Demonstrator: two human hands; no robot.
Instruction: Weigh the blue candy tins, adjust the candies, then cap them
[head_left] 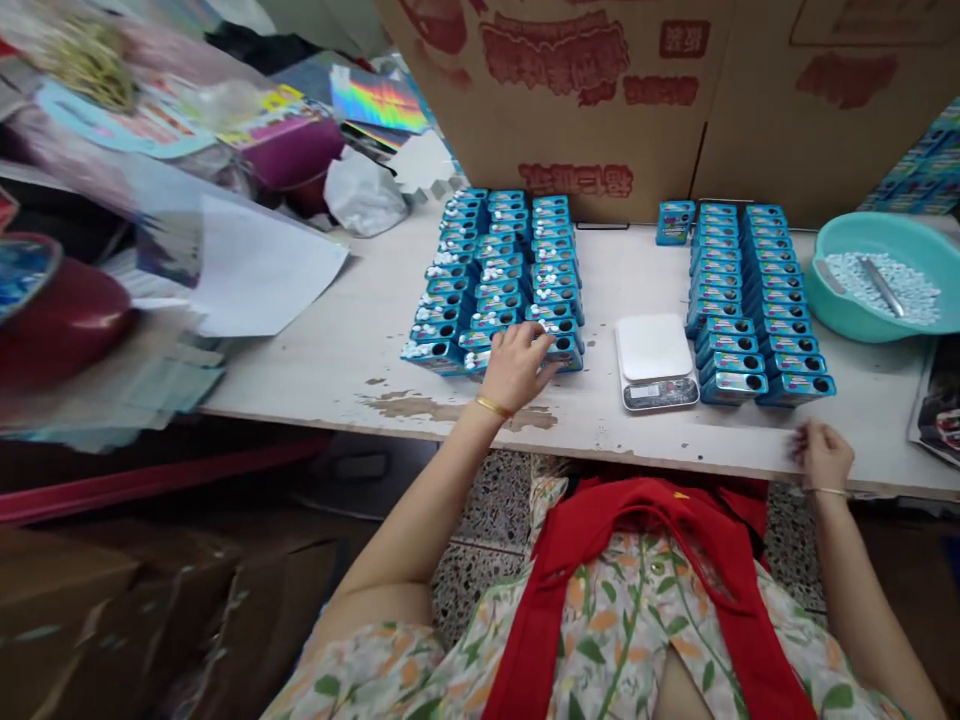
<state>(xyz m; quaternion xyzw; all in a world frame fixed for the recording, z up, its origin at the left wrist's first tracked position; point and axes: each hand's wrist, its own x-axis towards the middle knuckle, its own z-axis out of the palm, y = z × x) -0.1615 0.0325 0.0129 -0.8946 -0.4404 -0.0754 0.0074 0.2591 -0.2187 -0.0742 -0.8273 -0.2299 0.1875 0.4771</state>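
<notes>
Left hand nearer, over near end of small blue rectangular boxes on white tabletop; rows run away from body. Right hand well apart, fingers curled; both grips unclear.

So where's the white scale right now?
In the head view, the white scale sits right of centre on the table, just left of the right-hand group of blue boxes and to the right of the left hand.

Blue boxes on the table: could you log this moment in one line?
left hand: at near end of left boxes | right hand: by table edge | white scale: between left boxes and right boxes
</notes>
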